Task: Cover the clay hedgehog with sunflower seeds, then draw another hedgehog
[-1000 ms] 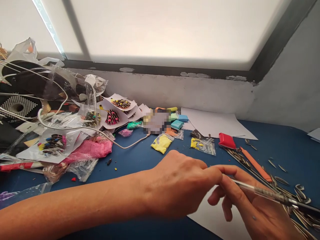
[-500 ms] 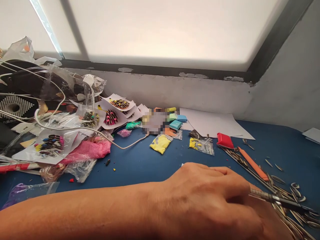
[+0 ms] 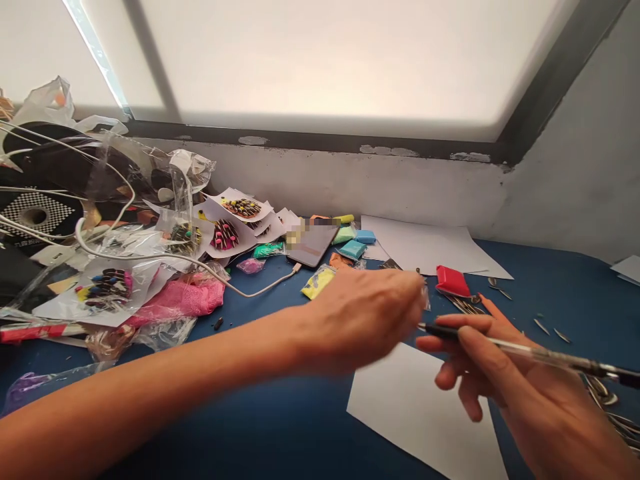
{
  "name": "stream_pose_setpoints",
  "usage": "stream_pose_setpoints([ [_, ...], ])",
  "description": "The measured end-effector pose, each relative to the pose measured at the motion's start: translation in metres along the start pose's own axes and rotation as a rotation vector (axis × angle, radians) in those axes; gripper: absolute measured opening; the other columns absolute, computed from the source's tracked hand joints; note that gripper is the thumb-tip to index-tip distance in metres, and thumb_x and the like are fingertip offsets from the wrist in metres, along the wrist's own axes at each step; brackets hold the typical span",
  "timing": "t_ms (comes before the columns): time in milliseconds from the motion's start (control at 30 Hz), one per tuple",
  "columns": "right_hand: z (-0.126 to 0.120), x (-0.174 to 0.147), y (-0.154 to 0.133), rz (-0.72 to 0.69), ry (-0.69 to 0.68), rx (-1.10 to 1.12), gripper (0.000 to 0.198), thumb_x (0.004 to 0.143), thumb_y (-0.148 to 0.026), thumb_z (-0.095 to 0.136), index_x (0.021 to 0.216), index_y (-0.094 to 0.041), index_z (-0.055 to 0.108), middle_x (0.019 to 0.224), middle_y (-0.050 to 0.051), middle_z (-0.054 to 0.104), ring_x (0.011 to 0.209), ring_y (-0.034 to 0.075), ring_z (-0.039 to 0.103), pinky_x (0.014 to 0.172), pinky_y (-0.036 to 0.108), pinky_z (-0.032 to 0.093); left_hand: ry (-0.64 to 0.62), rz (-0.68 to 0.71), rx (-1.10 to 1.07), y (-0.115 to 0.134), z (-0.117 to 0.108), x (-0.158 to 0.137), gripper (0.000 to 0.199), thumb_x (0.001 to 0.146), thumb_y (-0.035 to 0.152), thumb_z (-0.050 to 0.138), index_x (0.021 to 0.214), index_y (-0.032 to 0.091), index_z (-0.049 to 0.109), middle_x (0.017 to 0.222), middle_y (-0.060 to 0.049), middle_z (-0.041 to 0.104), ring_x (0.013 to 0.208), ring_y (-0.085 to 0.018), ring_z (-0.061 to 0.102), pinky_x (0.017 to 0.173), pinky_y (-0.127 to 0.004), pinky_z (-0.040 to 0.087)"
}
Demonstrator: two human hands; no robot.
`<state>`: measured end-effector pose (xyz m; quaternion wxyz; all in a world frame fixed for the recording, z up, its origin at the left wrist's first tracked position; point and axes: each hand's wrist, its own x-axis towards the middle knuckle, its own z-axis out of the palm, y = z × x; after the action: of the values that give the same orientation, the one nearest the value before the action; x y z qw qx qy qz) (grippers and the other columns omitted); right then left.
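Note:
My right hand [image 3: 537,387] grips a pen [image 3: 550,357] with a clear barrel and black grip, its metal tip pointing left. My left hand [image 3: 363,317] is slightly smeared by motion just off that tip, its fingers curled and turned away. What sits in those fingers, if anything, is hidden. Below both hands a white sheet of paper [image 3: 420,413] lies on the blue tabletop [image 3: 270,427].
Packets of coloured clay, one red [image 3: 453,281] and one blue [image 3: 353,249], lie behind my hands. A phone [image 3: 315,243] and white cable [image 3: 240,291] are farther back. Sunflower seeds [image 3: 603,393] are at right. Seed-studded clay pieces on paper [image 3: 225,235] stand left.
My left hand has moved left and up, off my right hand. The right hand, the pen's black grip and the white sheet now show.

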<state>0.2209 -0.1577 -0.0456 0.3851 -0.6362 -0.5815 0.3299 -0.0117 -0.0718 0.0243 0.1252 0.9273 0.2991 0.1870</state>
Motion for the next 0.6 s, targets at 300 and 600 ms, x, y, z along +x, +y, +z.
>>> stream_pose_setpoints([
  [300,0.011,0.017,-0.034,0.052,0.146,0.164,0.056,0.075,-0.075,0.065,0.093,-0.023,0.075,0.069,0.007,0.070,0.082,0.028,0.074,0.043,0.025,0.053,-0.114,-0.180,0.329,-0.062,0.024,0.008,0.027,0.091,0.011,0.044,0.111,0.017,0.062,0.116,-0.012,0.063,0.090,-0.024,0.063,0.063,-0.030,0.039],
  [600,0.022,0.011,-0.041,0.075,-0.034,0.114,0.054,0.072,-0.073,0.068,0.095,-0.024,0.075,0.079,0.009,0.076,0.058,0.020,0.068,0.048,0.029,0.058,-0.105,-0.100,-0.133,-0.055,0.029,0.004,0.019,0.088,0.014,0.057,0.103,0.017,0.069,0.097,-0.005,0.069,0.090,-0.017,0.062,0.078,-0.027,0.046],
])
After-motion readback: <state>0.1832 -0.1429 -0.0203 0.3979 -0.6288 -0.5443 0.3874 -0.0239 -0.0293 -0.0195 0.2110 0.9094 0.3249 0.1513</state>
